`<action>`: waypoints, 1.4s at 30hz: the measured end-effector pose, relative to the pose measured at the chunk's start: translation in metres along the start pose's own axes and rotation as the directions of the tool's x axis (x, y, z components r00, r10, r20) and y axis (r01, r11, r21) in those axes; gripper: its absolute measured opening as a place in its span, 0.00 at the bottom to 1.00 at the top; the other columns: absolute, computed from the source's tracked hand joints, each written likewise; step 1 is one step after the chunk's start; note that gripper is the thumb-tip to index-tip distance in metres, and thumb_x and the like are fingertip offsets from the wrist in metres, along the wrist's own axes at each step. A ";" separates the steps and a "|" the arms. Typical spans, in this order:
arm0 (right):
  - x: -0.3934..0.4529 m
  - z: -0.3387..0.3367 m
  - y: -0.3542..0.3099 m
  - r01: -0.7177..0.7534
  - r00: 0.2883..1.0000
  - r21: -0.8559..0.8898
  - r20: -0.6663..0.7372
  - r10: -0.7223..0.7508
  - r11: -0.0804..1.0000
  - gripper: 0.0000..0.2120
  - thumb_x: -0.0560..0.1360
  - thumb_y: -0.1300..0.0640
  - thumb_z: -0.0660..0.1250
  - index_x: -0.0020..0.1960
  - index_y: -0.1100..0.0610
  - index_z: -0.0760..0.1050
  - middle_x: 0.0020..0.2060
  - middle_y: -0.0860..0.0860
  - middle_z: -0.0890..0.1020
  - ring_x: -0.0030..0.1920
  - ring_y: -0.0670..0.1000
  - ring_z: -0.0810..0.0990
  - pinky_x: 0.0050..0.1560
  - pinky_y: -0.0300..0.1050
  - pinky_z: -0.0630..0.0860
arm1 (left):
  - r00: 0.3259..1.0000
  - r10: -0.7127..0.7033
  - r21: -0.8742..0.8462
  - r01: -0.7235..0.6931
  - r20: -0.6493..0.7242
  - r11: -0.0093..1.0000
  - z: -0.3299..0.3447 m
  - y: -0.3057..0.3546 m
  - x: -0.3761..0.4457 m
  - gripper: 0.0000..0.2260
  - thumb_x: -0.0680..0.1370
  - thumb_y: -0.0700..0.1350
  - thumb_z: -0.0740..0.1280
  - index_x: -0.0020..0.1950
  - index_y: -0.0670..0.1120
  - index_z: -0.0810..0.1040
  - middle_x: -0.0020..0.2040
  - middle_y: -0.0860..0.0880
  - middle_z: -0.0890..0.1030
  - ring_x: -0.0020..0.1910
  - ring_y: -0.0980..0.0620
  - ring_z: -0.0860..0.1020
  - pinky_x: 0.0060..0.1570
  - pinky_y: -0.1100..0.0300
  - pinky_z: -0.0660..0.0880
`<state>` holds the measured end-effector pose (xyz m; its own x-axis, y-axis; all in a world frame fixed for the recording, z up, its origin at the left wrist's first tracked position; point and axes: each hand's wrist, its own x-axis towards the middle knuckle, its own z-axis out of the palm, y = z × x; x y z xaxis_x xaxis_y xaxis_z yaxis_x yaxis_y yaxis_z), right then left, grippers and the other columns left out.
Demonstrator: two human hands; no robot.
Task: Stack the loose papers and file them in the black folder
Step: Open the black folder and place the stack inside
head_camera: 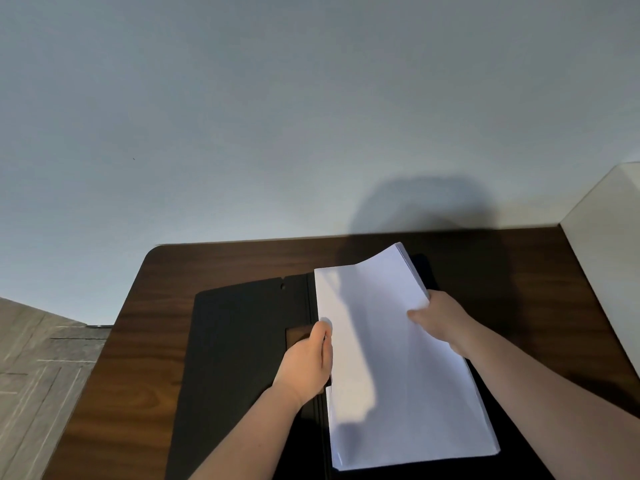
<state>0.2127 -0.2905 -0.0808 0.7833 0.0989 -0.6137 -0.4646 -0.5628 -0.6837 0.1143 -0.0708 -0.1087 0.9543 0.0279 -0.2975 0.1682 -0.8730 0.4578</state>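
Gripping the right edge of a stack of white papers [388, 358], the right hand [438, 320] has its thumb on top and fingers beneath, bending the far corner upward into a smooth curve. The left hand [308, 362] pinches the stack's left edge near the spine. The sheets are plain, matte and rectangular, lying over the right half of an open black folder [239, 358], whose flat left cover has a dull, fine-grained surface. Beneath is a dark wooden table [145, 341] with visible grain and a rounded corner, set against a pale wall [277, 116].
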 end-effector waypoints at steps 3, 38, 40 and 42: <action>-0.001 -0.002 0.002 -0.023 1.000 0.025 0.011 0.023 0.999 0.15 0.75 0.64 0.63 0.62 0.61 0.74 0.46 0.53 0.78 0.48 0.55 0.76 0.42 0.44 0.73 | 1.000 -0.006 0.032 0.006 0.020 0.999 0.000 -0.001 0.003 0.09 0.82 0.43 0.54 0.61 0.43 0.66 0.36 0.44 0.78 0.23 0.53 0.67 0.25 0.60 0.63; -0.004 0.018 0.019 0.052 0.953 -0.077 -0.294 -0.072 0.996 0.20 0.75 0.61 0.66 0.66 0.59 0.69 0.57 0.58 0.76 0.53 0.57 0.77 0.48 0.47 0.73 | 0.924 -0.068 -0.080 0.106 0.377 0.991 -0.015 -0.003 0.006 0.21 0.70 0.46 0.66 0.57 0.55 0.59 0.36 0.49 0.72 0.32 0.52 0.72 0.38 0.57 0.74; -0.006 0.022 0.025 0.150 0.883 -0.154 -0.424 -0.202 0.977 0.29 0.73 0.65 0.67 0.71 0.58 0.64 0.63 0.62 0.71 0.60 0.61 0.74 0.56 0.50 0.72 | 0.925 -0.060 -0.085 0.099 0.375 0.992 -0.015 -0.003 0.006 0.21 0.70 0.46 0.66 0.57 0.55 0.60 0.35 0.49 0.72 0.32 0.52 0.71 0.38 0.57 0.73; -0.009 0.026 0.036 0.251 0.758 -0.484 -0.440 -0.481 0.838 0.34 0.70 0.68 0.67 0.73 0.54 0.63 0.65 0.64 0.70 0.67 0.64 0.68 0.67 0.57 0.64 | 0.925 -0.058 -0.079 0.094 0.375 0.992 -0.016 -0.003 0.007 0.20 0.70 0.46 0.66 0.57 0.55 0.60 0.35 0.50 0.72 0.32 0.53 0.71 0.38 0.57 0.73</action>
<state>0.1783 -0.2906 -0.1107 0.9992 -0.0149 0.0373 0.0075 -0.8440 -0.5362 0.1239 -0.0607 -0.0987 0.7807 -0.1064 -0.6158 0.2764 -0.8250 0.4929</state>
